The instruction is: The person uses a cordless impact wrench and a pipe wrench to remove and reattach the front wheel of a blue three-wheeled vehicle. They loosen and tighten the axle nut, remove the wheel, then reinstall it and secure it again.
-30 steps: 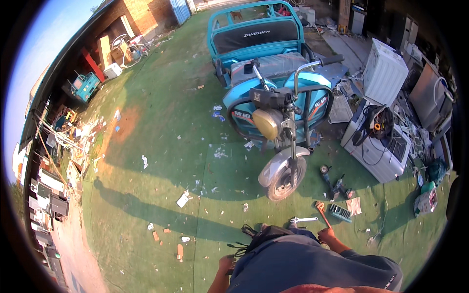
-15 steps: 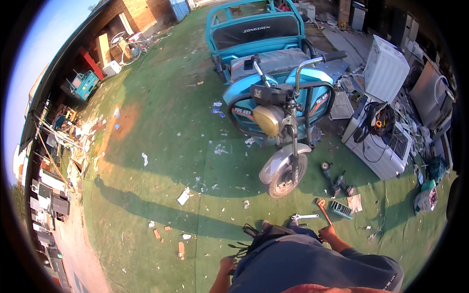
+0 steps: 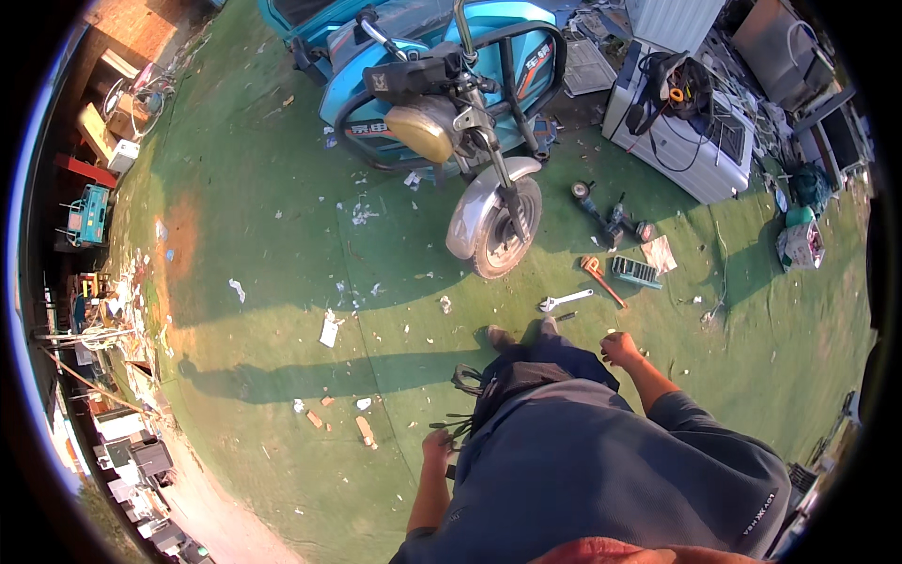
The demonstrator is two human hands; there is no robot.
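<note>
My left hand hangs low beside a black waist bag with dark cords or handles sticking out. Its fingers are small and partly hidden, and something dark shows just below it. On my other side, my right hand is held out from my hip with its fingers curled in and nothing visible in them. Just beyond it on the green ground lie an adjustable wrench, an orange pipe wrench and a teal bit case.
A blue three-wheeled cargo vehicle stands ahead, its front wheel toward me. Cordless power tools lie right of the wheel. A white appliance lies beyond them with a black tool bag on top. Paper scraps and rubble litter the left.
My view has tipped downward, so the vehicle and tools sit higher in the picture and more of my body shows. Both my arms now show more fully.
</note>
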